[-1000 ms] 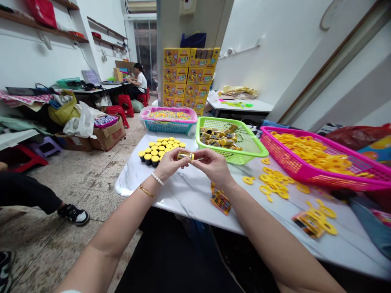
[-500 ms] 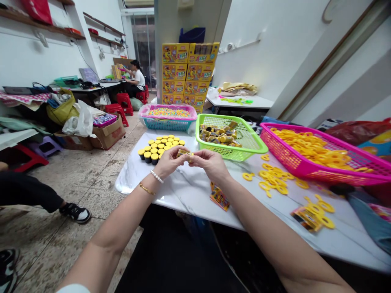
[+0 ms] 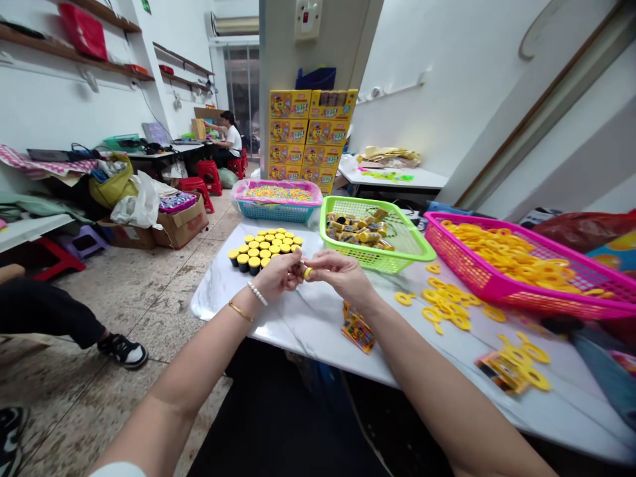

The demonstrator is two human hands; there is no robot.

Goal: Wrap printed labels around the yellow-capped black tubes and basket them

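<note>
My left hand [image 3: 278, 275] and my right hand [image 3: 336, 273] meet above the white marble table [image 3: 308, 315], both pinched on one small yellow-capped tube [image 3: 305, 271] held sideways between them. Just beyond my left hand stands a cluster of several upright black tubes with yellow caps [image 3: 265, 246]. A green basket [image 3: 372, 233] with more labelled tubes lies past my right hand. A stack of printed labels [image 3: 358, 329] rests on the table below my right wrist.
A pink basket [image 3: 527, 265] of yellow rings sits at the right, with loose rings [image 3: 447, 303] beside it. A blue basket of coloured bits [image 3: 277, 200] stands at the back, before stacked yellow boxes [image 3: 311, 136]. A seated person [image 3: 229, 139] works far off; another person's leg [image 3: 64, 324] is at left.
My hands have drawn closer together around the tube, and it now shows less between my fingers. The camera view has shifted slightly downward and right.
</note>
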